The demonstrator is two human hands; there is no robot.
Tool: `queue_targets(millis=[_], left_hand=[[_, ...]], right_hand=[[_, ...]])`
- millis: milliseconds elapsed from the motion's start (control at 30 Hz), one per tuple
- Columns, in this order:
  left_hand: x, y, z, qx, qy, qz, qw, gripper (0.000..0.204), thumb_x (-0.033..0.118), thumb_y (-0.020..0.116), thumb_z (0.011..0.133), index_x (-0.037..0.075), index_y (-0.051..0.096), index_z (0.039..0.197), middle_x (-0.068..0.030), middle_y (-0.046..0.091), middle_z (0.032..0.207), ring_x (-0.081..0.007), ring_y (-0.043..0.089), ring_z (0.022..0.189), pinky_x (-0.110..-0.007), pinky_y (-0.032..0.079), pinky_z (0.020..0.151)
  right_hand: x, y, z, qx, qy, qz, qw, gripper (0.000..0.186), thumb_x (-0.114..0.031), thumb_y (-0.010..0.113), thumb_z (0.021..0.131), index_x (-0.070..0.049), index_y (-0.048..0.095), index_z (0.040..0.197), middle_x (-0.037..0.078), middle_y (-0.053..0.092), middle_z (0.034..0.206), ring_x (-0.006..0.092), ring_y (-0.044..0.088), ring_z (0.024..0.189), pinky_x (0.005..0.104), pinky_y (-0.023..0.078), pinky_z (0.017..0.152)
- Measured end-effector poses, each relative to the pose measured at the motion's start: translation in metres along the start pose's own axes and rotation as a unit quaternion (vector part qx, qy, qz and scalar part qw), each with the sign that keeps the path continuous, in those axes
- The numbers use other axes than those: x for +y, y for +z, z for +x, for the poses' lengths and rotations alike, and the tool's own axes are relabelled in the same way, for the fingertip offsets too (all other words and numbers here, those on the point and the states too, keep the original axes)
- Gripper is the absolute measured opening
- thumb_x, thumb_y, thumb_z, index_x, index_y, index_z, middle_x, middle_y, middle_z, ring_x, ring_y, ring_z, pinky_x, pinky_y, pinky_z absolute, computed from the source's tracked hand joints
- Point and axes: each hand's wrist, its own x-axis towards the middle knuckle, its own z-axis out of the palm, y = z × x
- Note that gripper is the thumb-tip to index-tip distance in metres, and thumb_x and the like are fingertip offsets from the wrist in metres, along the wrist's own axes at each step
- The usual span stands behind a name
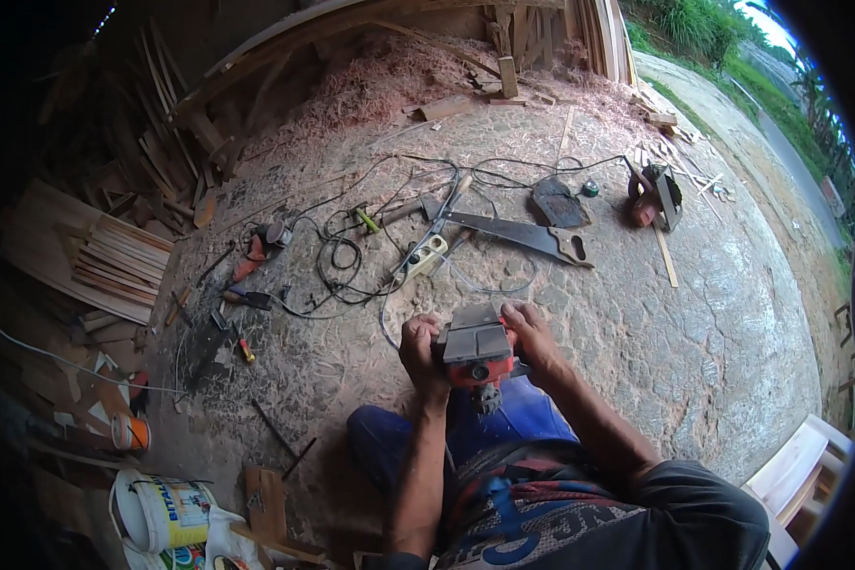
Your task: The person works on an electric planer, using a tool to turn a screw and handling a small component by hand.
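Note:
In front of my lap I hold a red electric planer (478,344) turned over, its flat grey sole facing up. My left hand (424,353) is closed around its left side, and my right hand (532,337) grips the right side with the thumb near the sole's far end. The fingers beneath the tool are partly hidden. Beyond the planer, a handsaw (513,231) lies on the floor beside a pale power strip (422,260) and tangled black cords (340,255).
A circular saw (654,198) lies at the far right, near a dark tray-like piece (560,203). An angle grinder (256,251) and a screwdriver (246,351) are on the left. Wood shavings (370,95) heap at the back; stacked boards (119,256) and a bucket (161,513) line the left.

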Motion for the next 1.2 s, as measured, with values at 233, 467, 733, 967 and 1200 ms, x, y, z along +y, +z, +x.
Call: queue_targets(millis=[233, 467, 733, 967, 1200], left_hand=[[-0.007, -0.003, -0.007, -0.021, 0.053, 0.066, 0.996, 0.008, 0.006, 0.045, 0.09, 0.001, 0.045, 0.084, -0.0142, 0.052, 0.085, -0.0295, 0.057, 0.083, -0.04, 0.047, 0.077], [-0.016, -0.006, -0.012, -0.012, 0.114, 0.102, 0.988, 0.009, 0.002, 0.05, 0.088, 0.002, 0.041, 0.088, -0.0138, 0.05, 0.085, -0.0304, 0.057, 0.081, -0.04, 0.048, 0.073], [-0.025, -0.027, -0.008, 0.058, -0.051, -0.011, 0.997, 0.017, 0.018, 0.047, 0.09, 0.003, 0.05, 0.081, -0.0088, 0.057, 0.09, -0.0173, 0.052, 0.085, -0.034, 0.043, 0.086], [-0.037, -0.054, 0.003, 0.116, -0.093, 0.011, 0.989, 0.016, 0.016, 0.051, 0.088, 0.002, 0.055, 0.081, -0.0049, 0.058, 0.084, -0.0148, 0.052, 0.078, -0.03, 0.043, 0.079], [-0.084, -0.07, -0.058, 0.162, -0.134, 0.031, 0.977, 0.018, 0.015, 0.051, 0.089, 0.001, 0.056, 0.079, -0.0062, 0.058, 0.08, -0.017, 0.056, 0.077, -0.033, 0.045, 0.077]], right_hand=[[0.012, -0.003, 0.004, 0.002, 0.011, 0.0, 1.0, 0.046, -0.043, 0.062, 0.094, -0.003, 0.055, 0.116, 0.006, 0.061, 0.099, 0.0137, 0.055, 0.087, 0.0298, 0.046, 0.077], [0.023, -0.005, 0.011, -0.005, 0.02, -0.02, 1.0, 0.042, -0.038, 0.062, 0.094, -0.003, 0.056, 0.116, 0.007, 0.061, 0.101, 0.0147, 0.056, 0.09, 0.0301, 0.047, 0.078], [0.052, 0.011, 0.044, -0.02, 0.0, -0.049, 0.999, 0.032, -0.029, 0.062, 0.093, -0.002, 0.061, 0.111, 0.004, 0.063, 0.098, 0.013, 0.057, 0.088, 0.0283, 0.047, 0.078], [0.1, 0.034, 0.088, -0.045, 0.009, -0.068, 0.997, 0.024, -0.022, 0.062, 0.091, -0.003, 0.064, 0.106, 0.005, 0.066, 0.092, 0.0134, 0.06, 0.084, 0.0273, 0.048, 0.075], [0.142, 0.007, 0.076, -0.091, -0.021, -0.243, 0.966, 0.033, -0.024, 0.057, 0.091, -0.003, 0.063, 0.115, 0.012, 0.064, 0.106, 0.0232, 0.06, 0.099, 0.0332, 0.047, 0.09]])
